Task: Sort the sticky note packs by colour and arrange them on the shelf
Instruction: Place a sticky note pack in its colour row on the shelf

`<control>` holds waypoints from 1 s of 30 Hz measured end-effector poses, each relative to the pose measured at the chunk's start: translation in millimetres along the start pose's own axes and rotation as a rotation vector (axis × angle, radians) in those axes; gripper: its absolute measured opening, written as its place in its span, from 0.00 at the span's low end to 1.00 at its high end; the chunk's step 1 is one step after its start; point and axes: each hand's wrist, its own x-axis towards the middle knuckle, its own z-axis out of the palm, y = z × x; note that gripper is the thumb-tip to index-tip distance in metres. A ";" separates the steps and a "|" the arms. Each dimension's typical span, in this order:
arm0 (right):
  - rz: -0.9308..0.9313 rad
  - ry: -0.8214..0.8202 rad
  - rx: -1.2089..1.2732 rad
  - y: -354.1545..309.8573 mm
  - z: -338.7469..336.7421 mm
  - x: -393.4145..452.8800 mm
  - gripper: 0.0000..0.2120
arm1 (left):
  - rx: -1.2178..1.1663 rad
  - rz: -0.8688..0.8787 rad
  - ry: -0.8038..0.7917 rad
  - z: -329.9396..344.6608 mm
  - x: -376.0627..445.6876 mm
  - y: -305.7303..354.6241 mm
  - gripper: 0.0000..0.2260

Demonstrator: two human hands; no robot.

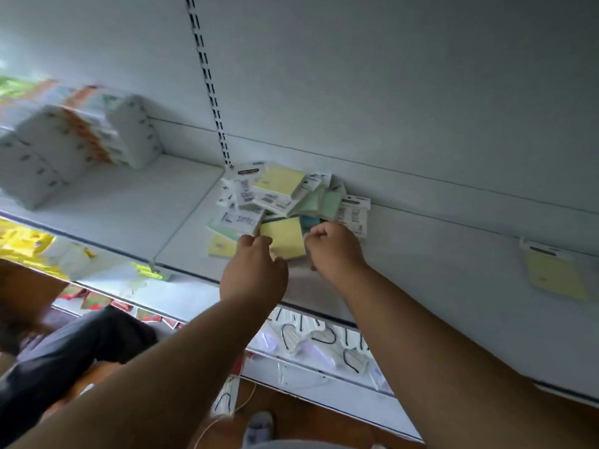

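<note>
Hands meet at the near edge of the mixed pile point(285, 196) on the shelf point(421, 286): the left hand point(256, 270) and right hand point(337, 251), fingers curled, each pinch a side of one yellow pack point(283, 236), probably to lift it clear. Right of the pile, well apart, a lone yellow pack point(556, 277) lies flat, likely starting the yellow group.

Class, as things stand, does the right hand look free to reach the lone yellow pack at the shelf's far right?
Probably yes: bare shelf lies between the right hand and the lone yellow pack, with nothing in between. But its fingers are curled at the pile.
</note>
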 end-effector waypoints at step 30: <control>0.276 0.427 0.123 134.0 -225.2 -63.3 0.08 | -0.328 0.366 -0.481 104.3 -56.9 181.1 0.11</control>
